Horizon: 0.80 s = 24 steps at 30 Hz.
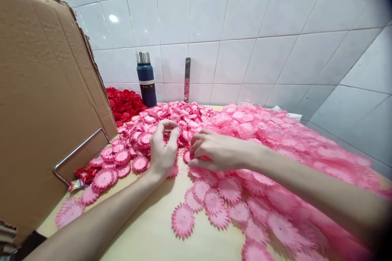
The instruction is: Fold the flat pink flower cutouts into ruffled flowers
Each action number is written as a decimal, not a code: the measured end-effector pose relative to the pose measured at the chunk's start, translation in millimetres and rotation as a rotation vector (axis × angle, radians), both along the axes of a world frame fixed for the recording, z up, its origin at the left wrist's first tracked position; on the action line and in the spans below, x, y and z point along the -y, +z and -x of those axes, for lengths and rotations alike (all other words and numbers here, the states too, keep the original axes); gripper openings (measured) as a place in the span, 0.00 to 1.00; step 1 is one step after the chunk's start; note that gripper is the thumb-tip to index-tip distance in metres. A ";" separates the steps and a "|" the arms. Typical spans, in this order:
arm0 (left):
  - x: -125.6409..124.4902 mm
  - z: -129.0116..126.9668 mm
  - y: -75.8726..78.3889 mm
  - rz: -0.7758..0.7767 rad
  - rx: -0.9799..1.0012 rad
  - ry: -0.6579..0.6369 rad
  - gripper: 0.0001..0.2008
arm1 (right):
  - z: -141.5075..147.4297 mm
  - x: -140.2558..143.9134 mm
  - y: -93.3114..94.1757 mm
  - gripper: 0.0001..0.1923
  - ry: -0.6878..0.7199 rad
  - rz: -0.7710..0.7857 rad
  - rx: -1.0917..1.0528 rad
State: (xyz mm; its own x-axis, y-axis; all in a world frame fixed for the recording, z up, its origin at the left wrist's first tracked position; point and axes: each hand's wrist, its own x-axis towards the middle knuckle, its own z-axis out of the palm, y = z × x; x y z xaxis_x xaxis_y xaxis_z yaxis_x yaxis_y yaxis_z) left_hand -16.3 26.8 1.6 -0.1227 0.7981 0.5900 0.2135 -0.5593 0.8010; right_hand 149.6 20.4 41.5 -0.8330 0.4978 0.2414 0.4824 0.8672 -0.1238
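A wide heap of pink fabric flower petals (pixel 245 130) covers the wooden table (pixel 147 232). My left hand (pixel 163 149) rests on the pile's left part, its fingers curled and pinching among the darker pink flowers (pixel 143 138). Just to its right, my right hand (pixel 214 151) lies palm down on the pile with fingers bent over a flower at the pile's edge (pixel 202 158). The two hands almost touch. Loose light pink flowers (pixel 183 220) lie flat in front of them.
A large cardboard sheet (pixel 45 98) stands on the left, held by a metal bracket (pixel 79 149). Red flowers (pixel 124 104) pile up in the back left corner beside a dark blue flask (pixel 146 79). White tiled walls (pixel 245 28) close off the back and right. A red wrapper (pixel 84 174) lies by the bracket.
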 end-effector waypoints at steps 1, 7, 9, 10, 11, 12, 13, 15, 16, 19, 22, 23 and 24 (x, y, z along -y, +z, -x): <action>0.4 -0.1 -0.1 0.000 -0.009 -0.005 0.02 | -2.7 -2.2 1.9 0.11 -0.012 -0.008 0.026; 3.5 -1.5 0.9 -0.002 -0.068 -0.016 0.02 | -14.2 -12.6 10.8 0.09 -0.126 -0.014 0.165; 3.9 -2.1 0.9 -0.006 -0.081 -0.016 0.02 | -16.6 -14.3 9.4 0.11 -0.186 0.003 0.204; 4.1 -2.4 0.8 -0.007 -0.088 -0.018 0.02 | -17.5 -14.6 8.4 0.11 -0.218 0.010 0.222; 4.2 -2.5 0.6 -0.007 -0.093 -0.020 0.02 | -18.2 -14.6 7.4 0.11 -0.246 0.014 0.236; 4.3 -2.6 0.3 -0.009 -0.098 -0.022 0.02 | -18.6 -14.3 6.5 0.11 -0.268 0.013 0.243; 4.4 -2.6 0.1 -0.012 -0.101 -0.025 0.02 | -18.7 -13.8 5.7 0.10 -0.283 0.007 0.247; 4.7 -2.4 -0.3 -0.019 -0.109 -0.033 0.02 | -18.1 -12.8 3.7 0.08 -0.294 -0.013 0.251; 4.9 -2.2 -0.4 -0.023 -0.115 -0.034 0.02 | -17.3 -12.7 2.3 0.07 -0.285 -0.025 0.255; 5.7 -2.1 -0.5 -0.034 -0.144 -0.034 0.03 | -13.8 -14.8 -5.0 0.09 -0.204 -0.075 0.260; 6.1 -2.4 -1.0 -0.041 -0.164 -0.026 0.03 | -10.0 -19.1 -13.4 0.12 -0.151 -0.133 0.234; 5.9 -2.4 -1.3 -0.044 -0.169 -0.023 0.03 | -9.1 -20.3 -15.2 0.13 -0.156 -0.143 0.220; 5.6 -2.5 -1.7 -0.047 -0.174 -0.021 0.03 | -8.5 -21.3 -16.0 0.13 -0.169 -0.145 0.205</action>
